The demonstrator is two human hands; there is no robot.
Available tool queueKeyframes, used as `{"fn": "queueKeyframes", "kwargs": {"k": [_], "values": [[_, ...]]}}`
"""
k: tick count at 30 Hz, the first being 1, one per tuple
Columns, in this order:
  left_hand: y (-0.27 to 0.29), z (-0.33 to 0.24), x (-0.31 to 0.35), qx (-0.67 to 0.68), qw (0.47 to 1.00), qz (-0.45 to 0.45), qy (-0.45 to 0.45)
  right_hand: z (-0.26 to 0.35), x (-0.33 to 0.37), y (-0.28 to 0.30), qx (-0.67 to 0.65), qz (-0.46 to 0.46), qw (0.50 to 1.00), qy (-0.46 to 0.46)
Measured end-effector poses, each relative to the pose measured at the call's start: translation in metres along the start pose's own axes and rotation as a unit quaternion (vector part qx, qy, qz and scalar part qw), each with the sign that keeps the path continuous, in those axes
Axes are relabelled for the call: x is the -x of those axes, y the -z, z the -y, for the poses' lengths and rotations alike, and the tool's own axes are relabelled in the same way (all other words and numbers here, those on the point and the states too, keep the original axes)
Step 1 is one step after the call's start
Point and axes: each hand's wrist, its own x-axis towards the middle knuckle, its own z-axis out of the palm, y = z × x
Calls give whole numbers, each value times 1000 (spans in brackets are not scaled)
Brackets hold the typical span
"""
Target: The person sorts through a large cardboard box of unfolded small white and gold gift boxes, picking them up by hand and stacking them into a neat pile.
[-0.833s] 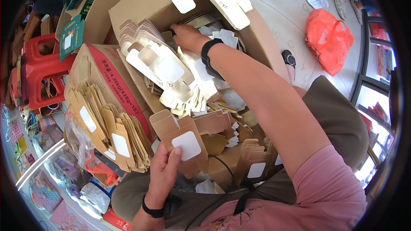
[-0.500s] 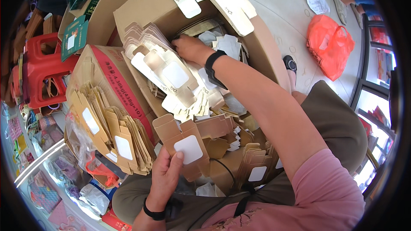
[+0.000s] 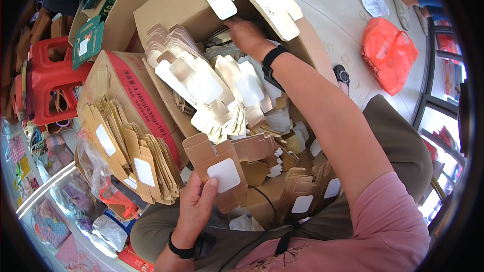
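Left hand (image 3: 195,206) pinches a brown folded carton (image 3: 217,168) with a white window, held just above the thumb over the lap. Right hand (image 3: 245,34) reaches deep into the big cardboard box (image 3: 176,5), fingers hidden, grip unclear. Flat cream cartons (image 3: 201,90) are stacked just left of its wrist.

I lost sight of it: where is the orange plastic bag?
In the head view, the orange plastic bag lies on the pale floor at upper right, beyond the big cardboard box, right of the right hand.

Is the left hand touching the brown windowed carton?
Touching. The head view shows the left hand gripping the brown windowed carton, thumb pressed on its white window.
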Motion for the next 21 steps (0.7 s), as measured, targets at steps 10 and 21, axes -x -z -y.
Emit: {"fn": "queueKeyframes", "kwargs": {"k": [10, 21], "values": [[2, -2, -1, -3, 1000, 5, -4, 5, -5, 6, 168, 106, 980, 6], [4, 2, 1, 12, 1000, 0, 4, -13, -14, -10, 229, 57, 966, 104]]}}
